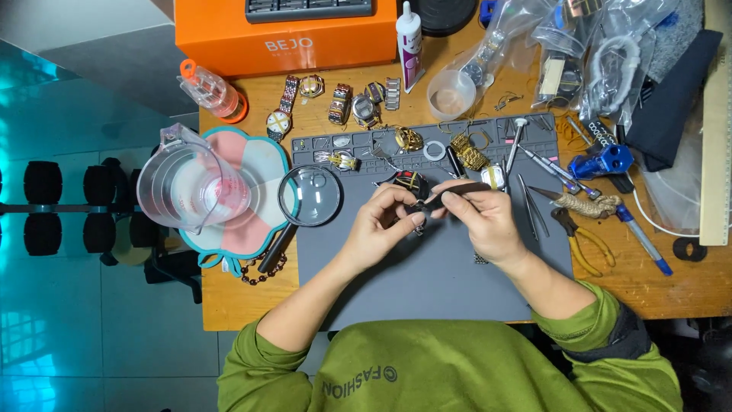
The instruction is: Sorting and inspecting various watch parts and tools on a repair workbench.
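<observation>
My left hand (pixel 383 223) and my right hand (pixel 480 219) meet over the grey work mat (pixel 435 267). Between the fingertips of both hands is a dark watch strap (pixel 456 191), and a small watch case with a dark, reddish face (pixel 410 183) lies just above my left fingers. Whether the strap is joined to that case is hidden by my fingers. My right thumb and forefinger pinch the strap's near end. My left fingers pinch a small part next to it.
A magnifying glass (pixel 309 197) lies at the mat's left edge beside a clear measuring jug (pixel 191 183). Several watches (pixel 340 103) and metal bracelets sit at the back. Tweezers (pixel 532 204), yellow-handled pliers (pixel 581 243), a glue bottle (pixel 409 42) and an orange box (pixel 286 34) surround the mat.
</observation>
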